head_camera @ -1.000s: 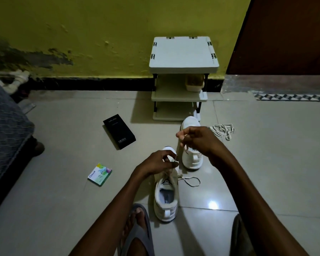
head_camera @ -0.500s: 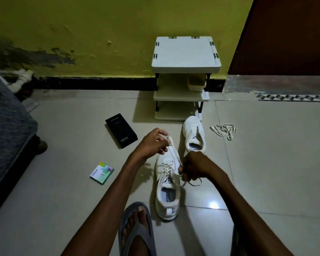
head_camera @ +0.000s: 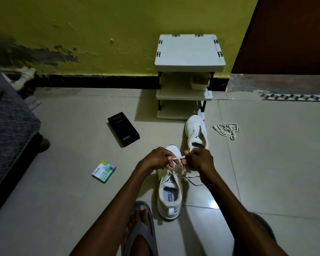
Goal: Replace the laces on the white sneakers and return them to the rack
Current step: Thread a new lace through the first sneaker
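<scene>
The near sneaker (head_camera: 169, 196) lies on the floor, heel toward the person, just beside a sandalled foot (head_camera: 139, 228). The step appears to be drawing the lace (head_camera: 177, 158) snug over the tongue. It should go best with both ends pulled evenly and the shoe kept flat, so the crossings seat without twisting.

The left hand (head_camera: 156, 158) has a closed, curled grip pinching the lace. The right hand (head_camera: 199, 159) pinches it too, and the two sets of fingertips almost meet.

Beyond them the second sneaker (head_camera: 197, 132) sits just before the rack (head_camera: 189, 52); I cannot tell whether it is laced. A loose lace bundle (head_camera: 226, 129) lies to its right.
</scene>
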The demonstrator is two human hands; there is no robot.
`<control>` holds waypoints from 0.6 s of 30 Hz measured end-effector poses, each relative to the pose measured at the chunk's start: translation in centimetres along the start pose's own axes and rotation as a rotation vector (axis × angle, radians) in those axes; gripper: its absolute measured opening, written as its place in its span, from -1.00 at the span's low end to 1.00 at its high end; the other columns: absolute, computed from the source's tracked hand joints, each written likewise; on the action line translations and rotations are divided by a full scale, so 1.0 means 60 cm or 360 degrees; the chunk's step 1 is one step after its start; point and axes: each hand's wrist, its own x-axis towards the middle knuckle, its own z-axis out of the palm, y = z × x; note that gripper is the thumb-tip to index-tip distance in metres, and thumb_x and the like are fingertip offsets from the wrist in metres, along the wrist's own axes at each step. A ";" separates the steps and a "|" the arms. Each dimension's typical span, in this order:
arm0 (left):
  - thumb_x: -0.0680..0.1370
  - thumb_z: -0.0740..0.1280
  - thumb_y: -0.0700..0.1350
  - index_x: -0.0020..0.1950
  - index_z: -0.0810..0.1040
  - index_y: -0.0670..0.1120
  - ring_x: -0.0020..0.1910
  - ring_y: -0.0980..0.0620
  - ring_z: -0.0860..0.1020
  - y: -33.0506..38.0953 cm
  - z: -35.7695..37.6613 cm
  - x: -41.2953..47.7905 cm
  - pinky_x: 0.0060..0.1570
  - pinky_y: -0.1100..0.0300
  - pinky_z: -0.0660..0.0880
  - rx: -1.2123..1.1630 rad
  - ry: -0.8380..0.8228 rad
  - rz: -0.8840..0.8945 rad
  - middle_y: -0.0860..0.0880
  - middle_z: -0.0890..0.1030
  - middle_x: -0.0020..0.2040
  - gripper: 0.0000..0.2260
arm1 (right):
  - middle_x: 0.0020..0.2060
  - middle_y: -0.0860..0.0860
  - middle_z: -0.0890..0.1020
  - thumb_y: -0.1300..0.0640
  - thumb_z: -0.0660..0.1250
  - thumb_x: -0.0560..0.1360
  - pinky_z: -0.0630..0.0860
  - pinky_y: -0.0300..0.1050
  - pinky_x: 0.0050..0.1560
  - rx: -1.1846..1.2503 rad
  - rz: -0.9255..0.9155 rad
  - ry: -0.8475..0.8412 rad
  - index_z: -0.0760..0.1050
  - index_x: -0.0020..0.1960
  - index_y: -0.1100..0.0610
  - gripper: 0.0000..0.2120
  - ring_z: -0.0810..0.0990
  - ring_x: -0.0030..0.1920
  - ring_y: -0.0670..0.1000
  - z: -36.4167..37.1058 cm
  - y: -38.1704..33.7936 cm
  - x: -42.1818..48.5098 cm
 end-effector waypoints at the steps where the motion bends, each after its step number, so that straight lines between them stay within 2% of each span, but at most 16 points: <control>1: 0.62 0.13 -0.34 0.03 0.63 -0.23 -0.49 0.20 0.46 -0.001 -0.003 0.002 -0.43 0.38 0.37 0.0035 0.0038 0.0021 -0.04 0.59 -0.33 -0.74 | -0.34 0.07 0.69 0.13 0.38 0.52 0.60 -0.14 -0.16 -0.0331 -0.0138 0.0102 0.60 -0.18 0.20 -0.84 0.69 -0.29 -0.01 0.000 0.005 0.001; 2: 0.61 0.13 -0.35 0.09 0.60 -0.24 -0.48 0.18 0.49 -0.002 -0.004 0.003 -0.41 0.35 0.40 0.0075 0.0076 0.0040 -0.06 0.61 -0.32 -0.75 | -0.20 0.08 0.71 0.08 0.40 0.50 0.57 -0.08 -0.03 -0.0587 -0.0288 0.0210 0.61 -0.05 0.19 -0.83 0.68 -0.11 0.07 -0.001 0.008 -0.001; 3: 0.61 0.15 -0.35 0.13 0.55 -0.23 -0.46 0.14 0.52 -0.001 -0.002 0.003 -0.39 0.32 0.42 0.0111 0.0115 0.0056 -0.08 0.64 -0.30 -0.78 | -0.04 0.07 0.69 0.05 0.42 0.48 0.50 -0.07 0.03 -0.0747 -0.0417 0.0292 0.58 0.10 0.17 -0.74 0.64 0.02 0.11 0.000 0.010 -0.005; 4: 0.61 0.17 -0.33 0.17 0.50 -0.21 -0.43 0.09 0.55 0.002 0.002 0.003 -0.39 0.31 0.43 0.0114 0.0140 0.0068 -0.11 0.66 -0.28 -0.81 | 0.06 0.04 0.65 0.06 0.44 0.47 0.46 -0.09 0.04 -0.0802 -0.0544 0.0277 0.53 0.21 0.14 -0.65 0.61 0.06 0.10 0.000 0.010 -0.007; 5: 0.62 0.20 -0.31 0.20 0.45 -0.19 -0.41 0.04 0.57 0.004 0.006 0.002 -0.41 0.31 0.43 0.0085 0.0149 0.0077 -0.13 0.67 -0.26 -0.83 | 0.08 0.00 0.62 0.09 0.45 0.47 0.47 -0.13 -0.01 -0.0795 -0.0619 0.0150 0.51 0.23 0.12 -0.64 0.62 0.01 0.06 0.001 0.007 -0.006; 6: 0.62 0.23 -0.28 0.22 0.41 -0.17 -0.41 0.02 0.59 0.006 0.010 0.002 -0.44 0.32 0.43 0.0054 0.0149 0.0083 -0.14 0.67 -0.26 -0.82 | 0.04 -0.03 0.63 0.15 0.45 0.47 0.52 -0.17 -0.10 -0.0739 -0.0664 -0.0030 0.54 0.18 0.11 -0.71 0.65 -0.10 0.02 0.005 0.003 -0.005; 8: 0.62 0.27 -0.25 0.25 0.35 -0.16 -0.41 0.02 0.59 0.007 0.013 0.001 -0.46 0.32 0.43 0.0026 0.0140 0.0074 -0.12 0.67 -0.28 -0.77 | -0.16 0.02 0.69 0.26 0.40 0.49 0.63 -0.06 -0.25 -0.0696 -0.0657 -0.0330 0.62 -0.01 0.08 -0.88 0.68 -0.31 -0.01 0.013 0.006 -0.001; 11: 0.62 0.25 -0.26 0.28 0.32 -0.15 -0.40 0.02 0.58 0.003 0.013 0.000 -0.40 0.28 0.46 -0.0002 0.0126 0.0024 -0.12 0.66 -0.27 -0.75 | -0.33 -0.01 0.68 0.26 0.43 0.45 0.65 0.09 -0.22 -0.0783 -0.0772 -0.0403 0.66 -0.14 0.09 -0.91 0.68 -0.33 0.01 0.014 0.021 0.008; 14: 0.63 0.25 -0.25 0.23 0.35 -0.15 -0.39 0.00 0.59 -0.003 0.009 -0.003 -0.34 0.22 0.52 -0.0066 0.0151 -0.0050 -0.13 0.66 -0.26 -0.81 | -0.35 -0.04 0.67 0.19 0.49 0.43 0.65 0.03 -0.22 -0.0741 -0.0808 -0.0505 0.67 -0.15 0.08 -0.97 0.67 -0.34 -0.01 0.014 0.030 0.011; 16: 0.64 0.25 -0.18 0.11 0.46 -0.19 -0.35 -0.05 0.60 -0.007 0.009 -0.002 -0.28 0.17 0.56 -0.0077 0.0092 -0.0132 -0.19 0.66 -0.23 -0.90 | -0.39 -0.04 0.65 0.14 0.48 0.43 0.59 -0.07 -0.28 -0.0795 -0.0866 -0.0419 0.67 -0.20 0.10 -0.94 0.63 -0.36 -0.04 0.017 0.034 0.013; 18: 0.62 0.30 -0.04 -0.10 0.59 -0.14 -0.30 -0.04 0.61 -0.011 0.006 0.003 -0.18 0.12 0.58 0.0159 0.0027 -0.0201 -0.16 0.67 -0.19 -0.79 | -0.41 -0.01 0.64 0.06 0.46 0.44 0.46 -0.16 -0.34 -0.0914 -0.0880 -0.0333 0.67 -0.25 0.12 -0.84 0.60 -0.36 -0.03 0.021 0.039 0.013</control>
